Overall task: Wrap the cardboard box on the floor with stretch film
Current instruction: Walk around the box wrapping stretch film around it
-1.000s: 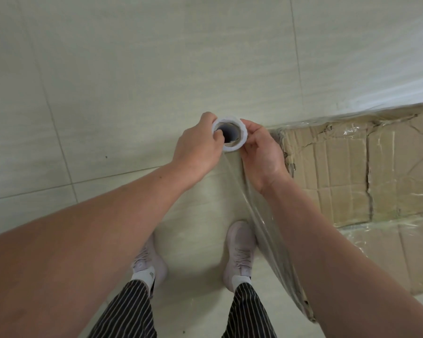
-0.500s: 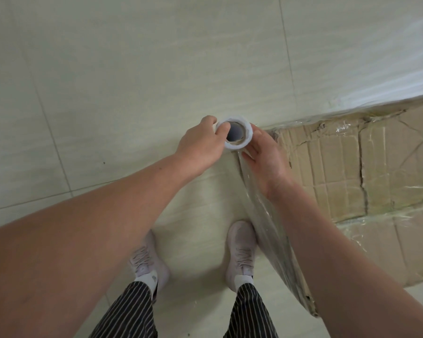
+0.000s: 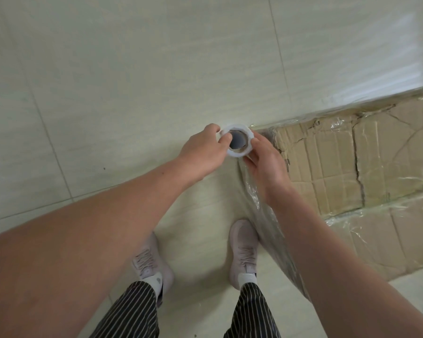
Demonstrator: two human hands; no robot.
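A worn, cracked cardboard box (image 3: 332, 167) stands on the floor at the right, its top and near side covered with shiny stretch film. I look straight down the hollow core of the stretch film roll (image 3: 237, 142), held upright at the box's near left corner. My left hand (image 3: 203, 152) grips the roll's top rim from the left, a finger at the core opening. My right hand (image 3: 264, 164) grips it from the right, next to the box corner. A sheet of film (image 3: 261, 215) runs down from the roll along the box's side, partly hidden by my right forearm.
Pale floor tiles (image 3: 132, 69) fill the left and top of the view. My two feet in light shoes (image 3: 243, 250) stand just left of the box, below the roll, with striped trouser legs (image 3: 132, 311) at the bottom edge.
The roll and both hands have stayed at the box's left corner while the view shifted slightly. My left fingers have moved further over the roll's rim.
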